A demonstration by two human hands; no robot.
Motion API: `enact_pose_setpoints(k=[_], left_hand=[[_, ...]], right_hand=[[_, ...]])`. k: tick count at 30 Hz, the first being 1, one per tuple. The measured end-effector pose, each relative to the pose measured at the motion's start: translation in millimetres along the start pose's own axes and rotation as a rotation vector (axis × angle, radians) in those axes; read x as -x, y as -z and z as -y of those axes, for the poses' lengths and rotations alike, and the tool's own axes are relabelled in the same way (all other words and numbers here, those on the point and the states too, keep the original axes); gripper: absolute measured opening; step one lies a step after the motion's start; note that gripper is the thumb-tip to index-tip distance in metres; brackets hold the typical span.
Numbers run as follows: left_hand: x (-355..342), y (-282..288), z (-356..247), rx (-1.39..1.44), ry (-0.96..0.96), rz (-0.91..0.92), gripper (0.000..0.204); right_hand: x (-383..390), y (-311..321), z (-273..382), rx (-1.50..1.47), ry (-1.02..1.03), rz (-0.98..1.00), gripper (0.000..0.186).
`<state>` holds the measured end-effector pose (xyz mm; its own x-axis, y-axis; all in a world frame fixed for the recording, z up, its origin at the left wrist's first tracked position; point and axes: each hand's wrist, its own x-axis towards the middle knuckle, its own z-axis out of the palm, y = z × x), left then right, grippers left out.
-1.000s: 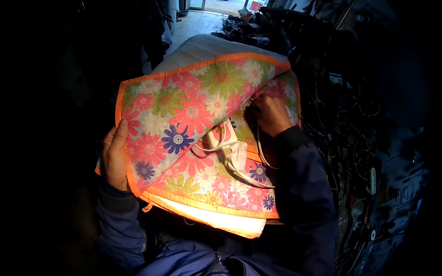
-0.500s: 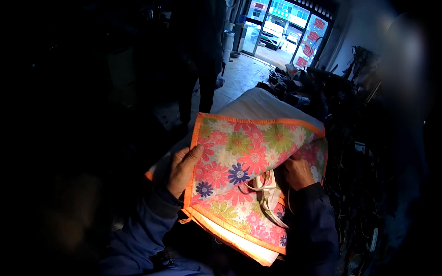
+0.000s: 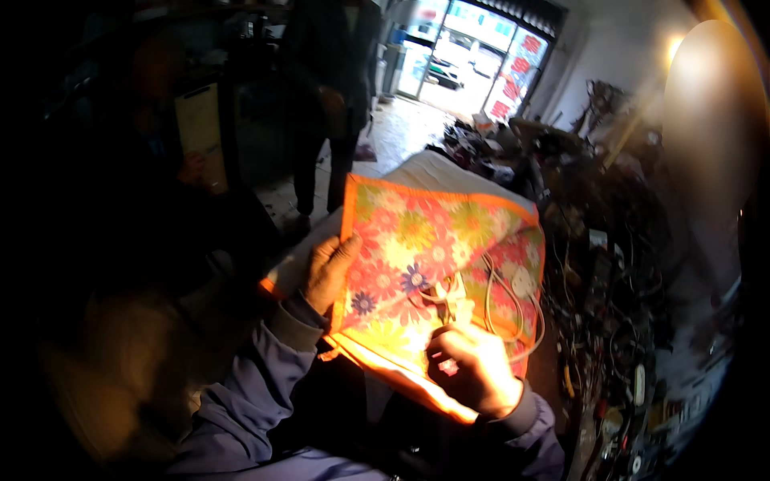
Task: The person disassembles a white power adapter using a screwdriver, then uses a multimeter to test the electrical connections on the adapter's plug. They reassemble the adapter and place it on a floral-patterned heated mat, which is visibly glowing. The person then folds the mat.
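A flowered electric blanket (image 3: 389, 232) with orange edging lies folded in front of me, pink, green and blue daisies on its face. My left hand (image 3: 327, 271) grips its left edge, thumb on top. Over the lower right part of the cloth is my right hand (image 3: 479, 370), fingers curled in; what they hold, if anything, is hidden. Just beyond those fingers lies a bright white piece (image 3: 454, 298), blurred by glare, probably the switch. A pale cord (image 3: 513, 297) loops over the blanket's right side.
A heap of tangled cords and parts (image 3: 597, 321) runs along the right. A person in dark clothes (image 3: 333, 96) stands beyond the blanket, and another dim figure is at the left. Glass doors (image 3: 461, 52) are at the back. The far left is very dark.
My right hand has come down and left from the fold at the blanket's right side, uncovering the looped cord. My left hand keeps its hold. The view has brightened and shifted slightly.
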<state>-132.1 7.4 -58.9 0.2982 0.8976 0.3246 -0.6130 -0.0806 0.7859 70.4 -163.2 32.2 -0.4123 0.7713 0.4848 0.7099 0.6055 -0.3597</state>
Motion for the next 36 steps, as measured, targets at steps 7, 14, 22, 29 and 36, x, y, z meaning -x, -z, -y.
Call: enact_pose_setpoints(k=[7, 14, 22, 29, 36], left_hand=[[5, -28, -29, 0.071, -0.017, 0.117, 0.029], [70, -92, -31, -0.953, -0.322, 0.903, 0.034], [73, -78, -15, -0.82, -0.173, 0.797, 0.032], [10, -101, -78, 0.04, -0.096, 0.245, 0.03], [-32, -115, -112, -0.053, -0.264, 0.322, 0.022]], right_hand=[[48, -181, 57, -0.134, 0.086, 0.224, 0.018], [97, -95, 47, -0.407, -0.022, -0.063, 0.013], [147, 27, 0, 0.057, -0.379, -0.553, 0.017], [119, 54, -47, 0.376, -0.343, -0.213, 0.07], [34, 14, -70, 0.316, -0.3, -0.139, 0.08]])
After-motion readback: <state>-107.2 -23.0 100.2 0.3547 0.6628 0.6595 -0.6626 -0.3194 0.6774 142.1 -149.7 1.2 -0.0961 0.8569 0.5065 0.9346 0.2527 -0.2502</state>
